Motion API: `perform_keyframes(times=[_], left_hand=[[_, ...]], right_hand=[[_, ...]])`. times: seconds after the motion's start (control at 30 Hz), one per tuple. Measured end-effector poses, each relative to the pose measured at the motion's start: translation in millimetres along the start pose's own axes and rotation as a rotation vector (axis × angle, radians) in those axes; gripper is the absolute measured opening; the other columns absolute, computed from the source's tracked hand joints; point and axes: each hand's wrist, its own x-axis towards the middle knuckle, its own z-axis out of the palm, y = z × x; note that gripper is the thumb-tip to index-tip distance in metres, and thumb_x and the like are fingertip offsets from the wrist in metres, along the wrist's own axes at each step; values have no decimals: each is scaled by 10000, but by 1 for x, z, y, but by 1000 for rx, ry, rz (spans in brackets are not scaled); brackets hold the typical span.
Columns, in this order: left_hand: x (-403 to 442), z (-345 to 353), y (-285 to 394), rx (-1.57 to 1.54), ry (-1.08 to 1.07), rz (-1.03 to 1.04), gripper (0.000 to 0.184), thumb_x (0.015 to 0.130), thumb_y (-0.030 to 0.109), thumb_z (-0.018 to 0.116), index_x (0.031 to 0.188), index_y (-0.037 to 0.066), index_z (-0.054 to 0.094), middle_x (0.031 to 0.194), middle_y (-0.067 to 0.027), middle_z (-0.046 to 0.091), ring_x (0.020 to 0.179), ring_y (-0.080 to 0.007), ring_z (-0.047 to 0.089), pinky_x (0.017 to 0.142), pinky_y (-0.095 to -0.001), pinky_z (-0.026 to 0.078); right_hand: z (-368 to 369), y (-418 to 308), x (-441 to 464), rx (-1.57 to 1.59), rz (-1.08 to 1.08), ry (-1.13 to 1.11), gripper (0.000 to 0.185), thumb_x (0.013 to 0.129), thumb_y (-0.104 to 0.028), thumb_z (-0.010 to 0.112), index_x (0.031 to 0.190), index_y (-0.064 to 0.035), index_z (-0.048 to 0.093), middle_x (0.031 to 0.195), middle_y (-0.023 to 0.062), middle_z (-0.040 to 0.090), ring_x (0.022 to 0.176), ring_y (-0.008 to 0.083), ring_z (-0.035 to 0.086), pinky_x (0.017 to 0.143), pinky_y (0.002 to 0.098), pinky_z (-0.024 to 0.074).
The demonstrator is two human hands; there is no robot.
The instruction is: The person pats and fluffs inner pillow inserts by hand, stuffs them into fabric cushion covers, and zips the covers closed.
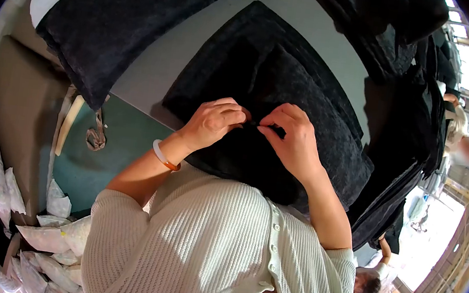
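A black, velvety piece of fabric, folded in layers like a cushion cover, lies in front of my body on the grey table. My left hand is closed in a pinch over its near middle part, thumb against the fingers. Just to the right, my right hand pinches the same dark fabric between thumb and forefinger, with a small gap between both hands. Whatever fine detail the fingertips hold is lost in the black cloth. A white and amber bangle circles my left wrist.
A stuffed black cushion rests on the grey table at upper left. More black fabric is heaped along the right. White stuffed bags pile up at lower left. Two other people are at the right.
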Motion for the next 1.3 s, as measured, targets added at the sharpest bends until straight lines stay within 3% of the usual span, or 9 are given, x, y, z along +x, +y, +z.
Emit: perform_keyframes(times=[0.1,0.17,0.4,0.47,0.83,1.03,1.1,1.23,1.3], left_hand=[[5,-7,2,3,-69,-43,208,672,-59,733,808,28,603,814,-67,668,788,-246,644,669,-330,544],[5,-6,-1,-26,-66,-59,207,670,-58,735,805,27,602,816,-68,671,777,-247,641,664,-331,542],[4,-2,-8,-83,-7,-57,216,659,-52,749,809,24,612,826,-71,675,771,-247,638,660,-330,536],[3,-2,-10,-89,10,-60,218,657,-55,749,811,21,615,831,-71,676,777,-246,638,661,-331,536],[2,-4,-9,-114,-26,-80,220,672,-72,739,825,14,607,849,-78,674,802,-260,632,674,-343,531],[1,-4,-7,-119,-13,-73,225,671,-80,735,831,9,604,860,-86,671,800,-271,628,678,-352,528],[1,-4,-6,-108,8,-56,223,674,-80,736,833,8,607,862,-86,671,801,-270,633,679,-349,531],[1,0,-6,-174,62,-44,227,649,-109,724,789,6,587,833,-97,666,771,-274,626,691,-355,508],[0,0,-9,-135,28,-48,221,680,-76,738,842,13,617,861,-83,677,803,-265,643,673,-341,539]], right_hand=[[-1,-12,9,-117,150,-60,132,743,0,716,864,-45,684,871,71,600,796,249,594,747,350,484],[-6,-13,13,69,305,7,93,769,-2,707,850,-30,670,873,85,601,763,236,619,699,330,509],[-12,-8,11,15,285,-26,130,774,-82,754,850,-26,664,883,85,601,761,240,634,677,334,520],[-17,-10,6,-251,262,-96,165,768,-113,760,879,-38,665,887,81,602,772,254,635,680,340,521],[1,-11,8,-225,148,-123,197,784,-108,736,923,-42,612,883,84,602,706,289,643,637,377,523],[14,-16,7,-233,133,-67,152,783,-85,729,871,-41,613,857,83,609,677,287,643,595,361,519],[15,-18,4,-87,198,33,120,778,-56,716,819,-42,604,805,87,602,640,283,635,568,363,513],[23,-21,-1,-89,242,129,122,766,-55,713,789,-44,593,759,91,595,621,272,633,557,355,512],[26,-21,3,-189,191,107,151,752,-78,726,766,-42,580,753,96,594,618,270,637,563,354,514]])
